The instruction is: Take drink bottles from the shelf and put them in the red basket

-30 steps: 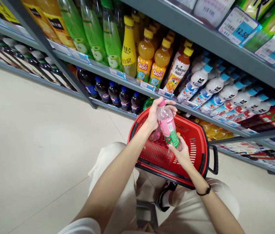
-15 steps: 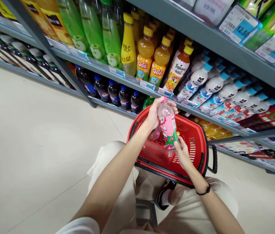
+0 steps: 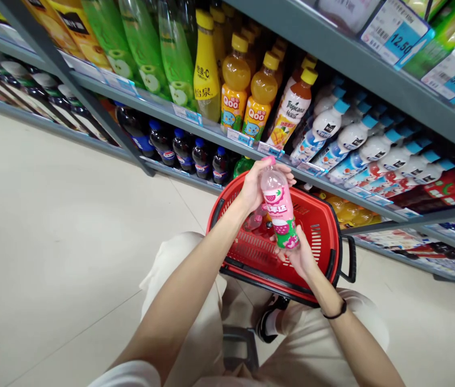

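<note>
A pink drink bottle [image 3: 278, 207] with a pink cap and a pink and green label is held over the red shopping basket [image 3: 247, 255]. My left hand [image 3: 255, 185] is closed round its neck and shoulder, the fingers passing behind it. At the base, my right hand [image 3: 300, 255] grips the bottle from the right and below. Its front label, with fruit pictures, faces up toward me. Inside the basket, partly hidden behind the held bottle, lie bottles with pink caps [image 3: 254, 221].
Shelves of drinks run across the front: Qoo bottles [image 3: 255, 115], a Tropicana bottle [image 3: 290, 115], white bottles with blue caps [image 3: 324, 124] and small Pepsi bottles [image 3: 200, 158] lower down. The shelf edge [image 3: 211, 131] is just beyond the basket. A black basket handle [image 3: 350, 260] sticks out right.
The bottle has been turned in my hands, so more of its front label shows. My right hand has shifted further under the base. The camera view has moved slightly.
</note>
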Motion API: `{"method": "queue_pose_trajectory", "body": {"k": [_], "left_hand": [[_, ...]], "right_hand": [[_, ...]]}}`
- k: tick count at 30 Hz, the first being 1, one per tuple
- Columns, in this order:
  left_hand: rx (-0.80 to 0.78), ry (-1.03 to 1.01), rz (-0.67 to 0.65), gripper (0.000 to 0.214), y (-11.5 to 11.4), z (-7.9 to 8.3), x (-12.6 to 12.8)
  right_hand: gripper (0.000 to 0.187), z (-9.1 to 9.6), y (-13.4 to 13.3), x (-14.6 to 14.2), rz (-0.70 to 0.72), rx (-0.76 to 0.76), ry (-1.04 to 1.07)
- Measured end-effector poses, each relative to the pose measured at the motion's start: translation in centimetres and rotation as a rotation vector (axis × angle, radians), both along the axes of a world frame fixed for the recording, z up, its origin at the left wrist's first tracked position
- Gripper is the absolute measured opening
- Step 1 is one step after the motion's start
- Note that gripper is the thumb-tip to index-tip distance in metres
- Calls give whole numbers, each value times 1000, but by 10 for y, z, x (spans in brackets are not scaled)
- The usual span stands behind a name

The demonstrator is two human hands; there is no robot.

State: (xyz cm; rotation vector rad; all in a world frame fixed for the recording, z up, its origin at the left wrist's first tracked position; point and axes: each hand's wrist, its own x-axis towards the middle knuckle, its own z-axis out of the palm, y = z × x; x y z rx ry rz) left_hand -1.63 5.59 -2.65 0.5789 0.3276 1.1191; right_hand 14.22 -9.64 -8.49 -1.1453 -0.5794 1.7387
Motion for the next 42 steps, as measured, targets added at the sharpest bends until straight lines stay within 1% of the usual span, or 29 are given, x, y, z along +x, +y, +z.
{"method": "queue_pose_trajectory", "body": {"k": [3,7,11,13,15,17,19,20,23,25,27,29,33,36,39,42], "left_hand": [[1,-10,-2,39,0,-3,1],[12,-5,-18,33,1,-7,1],[-14,-9,-6,34,1,-9,3],[-41,-12,26,35,2,-10,4],[-78,-31,58,33,5,-12,4],[-102,-57,78,30,8,-14,3],[-100,-68,109,29,11,-17,2],[-94,-64,132,28,12,-17,2],[-117,-49,229,21,14,-19,2],[-150,-54,262,18,15,-19,4],[-166,-66,252,18,15,-18,5],[-169,-75,230,18,15,-16,6],[-184,-72,221,18,13,-12,5],[-147,-57,207,20,11,-10,3],[-109,-50,175,24,11,-9,1],[-88,-43,153,25,10,-9,1]], "right_hand": [[62,0,1,2,52,-94,75],[66,3,2,3,135,-141,141],[71,8,3,6,221,-202,193],[70,9,4,8,241,-193,205],[66,9,4,8,253,-148,208],[57,11,4,6,239,-73,190],[43,13,4,4,186,25,126],[42,14,4,3,146,79,78],[66,15,4,1,14,217,-91],[73,14,4,1,-45,264,-198],[74,14,4,3,-64,277,-277],[73,14,4,4,-66,275,-304],[70,14,4,8,-87,264,-283],[64,11,4,13,-95,247,-237],[50,9,3,18,-56,210,-183],[46,9,1,20,19,194,-134]]}}
